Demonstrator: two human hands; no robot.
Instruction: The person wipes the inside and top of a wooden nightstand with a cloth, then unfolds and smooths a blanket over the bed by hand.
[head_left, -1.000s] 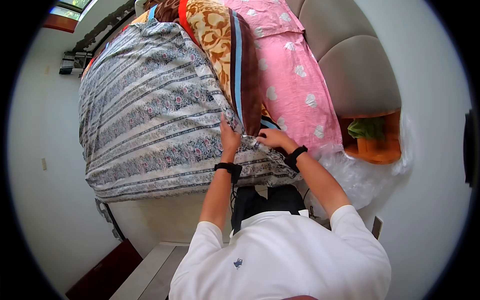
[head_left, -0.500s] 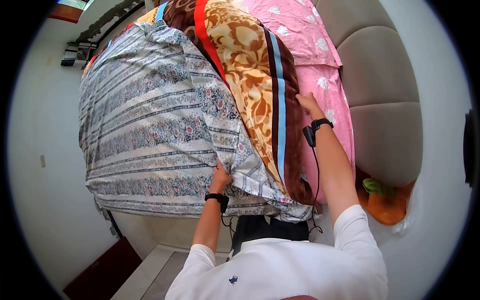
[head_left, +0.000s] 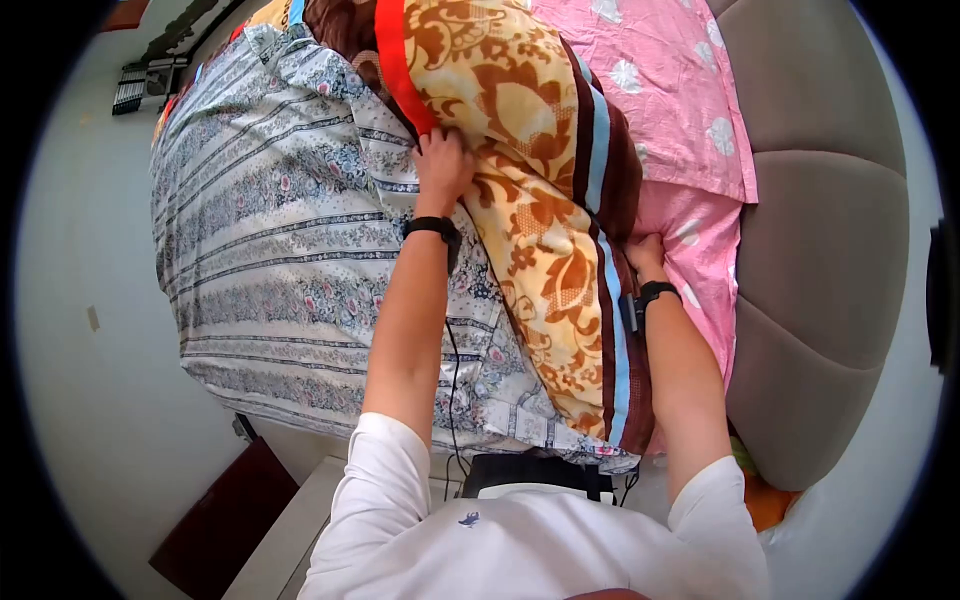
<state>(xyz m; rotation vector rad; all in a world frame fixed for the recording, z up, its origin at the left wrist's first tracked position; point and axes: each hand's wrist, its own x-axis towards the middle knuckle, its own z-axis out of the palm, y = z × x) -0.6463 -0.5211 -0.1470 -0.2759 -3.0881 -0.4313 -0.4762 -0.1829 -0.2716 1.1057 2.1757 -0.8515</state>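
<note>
A thick blanket (head_left: 540, 250) with tan and brown leaf patterns, a red stripe and a light blue stripe lies across the bed. My left hand (head_left: 445, 168) has its fingers curled on the blanket at the red stripe, where it meets the grey-white floral sheet (head_left: 300, 240). At the blanket's dark brown border, my right hand (head_left: 648, 256) is closed on the edge, its fingertips partly hidden by the fabric. Beneath that border shows a pink sheet (head_left: 690, 235) with white flowers. The blanket is bunched between my hands.
A grey padded headboard (head_left: 820, 240) stands along the right side. Black cables (head_left: 455, 380) hang from the wrist straps. An orange item (head_left: 768, 505) sits on the floor by the headboard. At lower left are a dark red panel (head_left: 225, 515) and a pale wall (head_left: 80, 250).
My left hand has moved up from the floral sheet near the front edge to the blanket's red stripe. My right hand is lower along the brown border, which has bunched. The view has shifted.
</note>
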